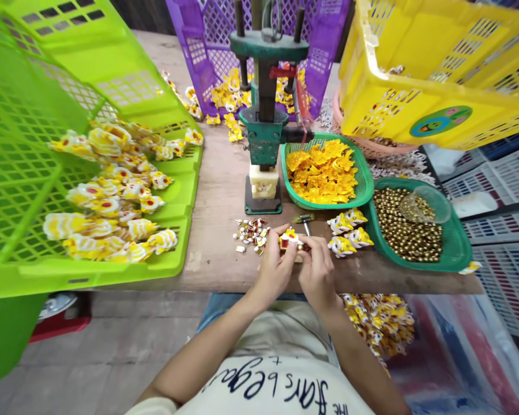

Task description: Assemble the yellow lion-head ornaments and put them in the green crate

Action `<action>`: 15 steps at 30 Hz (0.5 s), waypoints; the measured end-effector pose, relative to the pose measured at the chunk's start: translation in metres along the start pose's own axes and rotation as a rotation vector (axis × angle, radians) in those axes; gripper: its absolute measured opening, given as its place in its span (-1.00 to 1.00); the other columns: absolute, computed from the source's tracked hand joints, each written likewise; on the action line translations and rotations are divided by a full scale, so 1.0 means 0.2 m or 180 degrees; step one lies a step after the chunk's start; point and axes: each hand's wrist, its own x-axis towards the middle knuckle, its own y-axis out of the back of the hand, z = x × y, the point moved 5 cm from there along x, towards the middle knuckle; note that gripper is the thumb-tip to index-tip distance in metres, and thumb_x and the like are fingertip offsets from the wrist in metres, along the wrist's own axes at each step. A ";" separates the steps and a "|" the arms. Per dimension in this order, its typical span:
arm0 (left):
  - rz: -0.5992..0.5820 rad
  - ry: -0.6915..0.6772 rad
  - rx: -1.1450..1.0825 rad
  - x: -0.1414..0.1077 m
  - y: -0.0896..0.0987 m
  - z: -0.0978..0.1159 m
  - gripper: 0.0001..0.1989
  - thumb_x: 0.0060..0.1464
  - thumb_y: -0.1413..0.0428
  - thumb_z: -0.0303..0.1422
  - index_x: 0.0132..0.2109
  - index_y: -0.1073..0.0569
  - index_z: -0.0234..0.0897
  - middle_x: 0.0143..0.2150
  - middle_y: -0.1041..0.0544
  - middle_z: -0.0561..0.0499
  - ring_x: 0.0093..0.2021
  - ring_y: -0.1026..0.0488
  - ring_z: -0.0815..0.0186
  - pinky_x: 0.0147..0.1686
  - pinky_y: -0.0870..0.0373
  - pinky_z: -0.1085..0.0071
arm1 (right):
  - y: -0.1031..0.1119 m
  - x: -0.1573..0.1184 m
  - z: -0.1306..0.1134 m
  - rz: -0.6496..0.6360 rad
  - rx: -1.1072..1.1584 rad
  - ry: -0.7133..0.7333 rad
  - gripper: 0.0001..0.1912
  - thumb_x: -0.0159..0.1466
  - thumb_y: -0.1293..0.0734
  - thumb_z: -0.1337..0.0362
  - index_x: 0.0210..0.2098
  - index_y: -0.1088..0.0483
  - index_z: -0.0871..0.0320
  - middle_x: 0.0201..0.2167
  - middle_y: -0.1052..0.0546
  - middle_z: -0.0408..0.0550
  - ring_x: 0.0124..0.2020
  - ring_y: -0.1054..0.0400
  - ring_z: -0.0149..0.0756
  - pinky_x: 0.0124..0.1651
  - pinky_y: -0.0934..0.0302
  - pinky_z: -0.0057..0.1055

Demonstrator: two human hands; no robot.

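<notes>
Both hands meet near the table's front edge, below the green press. My left hand (277,260) is closed round a small yellow, white and red figure (289,235), pinched between thumb and fingers. My right hand (318,268) is closed at the figure's right side; what its fingertips grip is too small to make out. Left of the hands lies a pile of small red, white and gold parts (251,233). Just behind them is a small hammer (306,226). Several white and yellow figures (349,233) stand to the right of my right hand.
The green press (266,135) stands behind the hands. To its right are a green basket (362,200) of yellow pieces and another (456,253) of gold beads. A lime crate (188,190) with figures is left; a purple crate (194,63) and yellow crate (415,92) stand behind.
</notes>
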 end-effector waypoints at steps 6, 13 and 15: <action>0.0142 -0.0039 0.0185 0.01 0.02 -0.02 -0.65 0.21 -0.11 -0.23 0.10 -0.35 -0.19 -0.06 -0.44 -0.05 -0.12 -0.39 0.24 -0.06 -0.29 0.37 | -0.05 0.01 0.01 0.0039 0.0122 -0.0097 -0.77 0.41 -0.11 0.35 -0.07 -0.35 0.12 -0.19 -0.47 0.05 -0.10 -0.39 -0.22 -0.04 -0.36 -0.23; 0.0291 -0.0193 0.0123 0.00 0.08 0.05 -0.60 0.23 -0.04 -0.17 0.18 -0.35 -0.11 0.09 -0.35 -0.11 0.13 -0.30 0.13 0.16 -0.23 0.24 | -0.19 0.00 0.08 -0.0555 0.1519 -0.1184 -0.62 0.41 -0.16 0.14 0.16 -0.31 0.11 0.08 -0.46 0.09 0.07 -0.39 -0.17 0.06 -0.35 -0.22; 0.0435 -0.0313 0.0107 0.07 0.16 0.08 -0.68 0.20 -0.06 -0.17 0.06 -0.46 -0.12 0.05 -0.34 -0.11 0.14 -0.28 0.09 0.16 -0.23 0.22 | -0.24 0.00 0.10 -0.0615 0.1922 -0.1474 -0.61 0.40 -0.18 0.10 0.13 -0.33 0.11 0.03 -0.49 0.07 -0.01 -0.43 -0.18 -0.02 -0.39 -0.26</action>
